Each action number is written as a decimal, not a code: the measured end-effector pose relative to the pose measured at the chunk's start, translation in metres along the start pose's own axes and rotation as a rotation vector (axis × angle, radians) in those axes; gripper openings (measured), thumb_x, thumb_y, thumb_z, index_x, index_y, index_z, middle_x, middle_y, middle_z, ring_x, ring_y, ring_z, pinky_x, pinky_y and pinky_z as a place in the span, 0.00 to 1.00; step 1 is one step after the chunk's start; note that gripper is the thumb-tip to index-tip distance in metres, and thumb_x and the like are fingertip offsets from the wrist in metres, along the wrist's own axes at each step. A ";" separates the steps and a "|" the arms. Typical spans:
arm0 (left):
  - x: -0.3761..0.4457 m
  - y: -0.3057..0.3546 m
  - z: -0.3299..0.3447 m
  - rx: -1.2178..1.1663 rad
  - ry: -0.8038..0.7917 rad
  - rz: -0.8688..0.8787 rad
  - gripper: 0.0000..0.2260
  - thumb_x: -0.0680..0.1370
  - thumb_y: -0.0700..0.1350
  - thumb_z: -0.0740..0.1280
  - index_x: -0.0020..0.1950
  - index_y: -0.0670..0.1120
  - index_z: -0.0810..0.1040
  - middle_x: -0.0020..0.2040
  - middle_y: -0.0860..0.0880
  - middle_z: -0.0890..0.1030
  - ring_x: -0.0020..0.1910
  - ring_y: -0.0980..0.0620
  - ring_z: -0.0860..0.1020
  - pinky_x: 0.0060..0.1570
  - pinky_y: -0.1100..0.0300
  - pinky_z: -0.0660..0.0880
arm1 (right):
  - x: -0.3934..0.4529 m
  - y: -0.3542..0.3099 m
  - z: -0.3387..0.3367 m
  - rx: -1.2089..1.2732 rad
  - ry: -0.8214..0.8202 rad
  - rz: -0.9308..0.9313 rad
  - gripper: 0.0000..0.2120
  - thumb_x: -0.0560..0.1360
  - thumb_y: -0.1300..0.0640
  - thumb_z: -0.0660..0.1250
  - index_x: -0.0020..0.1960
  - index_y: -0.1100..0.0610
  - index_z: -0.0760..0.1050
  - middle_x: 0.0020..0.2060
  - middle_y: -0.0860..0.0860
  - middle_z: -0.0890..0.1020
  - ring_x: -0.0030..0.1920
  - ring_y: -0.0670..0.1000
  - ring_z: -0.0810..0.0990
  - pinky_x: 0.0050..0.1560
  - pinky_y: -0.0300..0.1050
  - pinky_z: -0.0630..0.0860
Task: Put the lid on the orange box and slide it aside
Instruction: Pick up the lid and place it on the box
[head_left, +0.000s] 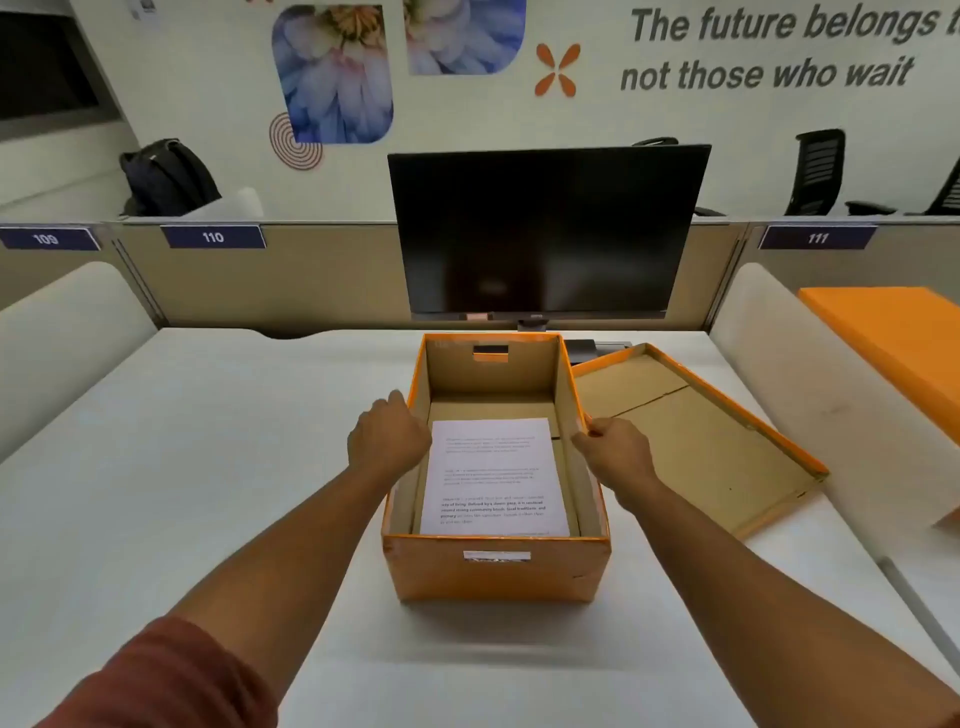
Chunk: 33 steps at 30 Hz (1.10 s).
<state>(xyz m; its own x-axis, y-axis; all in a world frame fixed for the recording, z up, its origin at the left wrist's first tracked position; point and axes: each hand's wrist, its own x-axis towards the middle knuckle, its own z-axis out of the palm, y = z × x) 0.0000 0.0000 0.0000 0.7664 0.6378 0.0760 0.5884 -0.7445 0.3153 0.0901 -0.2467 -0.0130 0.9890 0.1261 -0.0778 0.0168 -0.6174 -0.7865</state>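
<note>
An orange box (498, 571) stands open in the middle of the white desk, with a printed sheet of paper (493, 478) lying flat inside. Its lid (691, 436) lies upside down to the right of the box, brown inside facing up, with one corner propped against the box's right wall. My left hand (387, 436) rests on the box's left wall near the rim, fingers curled over it. My right hand (615, 449) is at the right wall's rim, fingers pinched together beside the lid's near edge. Whether it grips the rim or the lid is unclear.
A dark monitor (545, 234) stands right behind the box. Desk dividers rise on the left (67, 338) and right (810, 395). A second orange box (904, 343) sits on the neighbouring desk to the right. White desk surface (208, 467) stretches to the left of the box.
</note>
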 end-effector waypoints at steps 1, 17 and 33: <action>-0.002 0.000 -0.002 -0.011 -0.030 -0.034 0.17 0.77 0.50 0.66 0.64 0.45 0.74 0.59 0.45 0.80 0.52 0.44 0.81 0.41 0.57 0.73 | -0.001 0.002 0.000 0.043 -0.027 0.025 0.12 0.78 0.56 0.66 0.46 0.66 0.80 0.37 0.63 0.81 0.36 0.55 0.76 0.38 0.49 0.72; -0.045 -0.062 -0.005 -0.146 0.125 0.019 0.11 0.81 0.45 0.60 0.44 0.44 0.78 0.39 0.47 0.80 0.34 0.50 0.76 0.31 0.61 0.67 | -0.057 0.011 0.025 0.167 0.020 -0.081 0.13 0.80 0.49 0.65 0.58 0.53 0.83 0.53 0.49 0.86 0.48 0.49 0.84 0.49 0.53 0.82; -0.075 -0.118 -0.030 -0.363 0.063 0.141 0.13 0.81 0.48 0.61 0.58 0.42 0.78 0.48 0.43 0.83 0.46 0.43 0.82 0.40 0.57 0.73 | -0.111 -0.005 0.050 0.101 0.150 -0.033 0.21 0.80 0.52 0.62 0.70 0.58 0.74 0.69 0.56 0.76 0.71 0.57 0.72 0.68 0.53 0.69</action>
<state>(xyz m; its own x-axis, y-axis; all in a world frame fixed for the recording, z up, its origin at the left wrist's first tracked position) -0.1346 0.0464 -0.0144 0.8092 0.5536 0.1968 0.3407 -0.7150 0.6105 -0.0274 -0.2184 -0.0311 0.9991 0.0231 0.0355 0.0424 -0.5327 -0.8453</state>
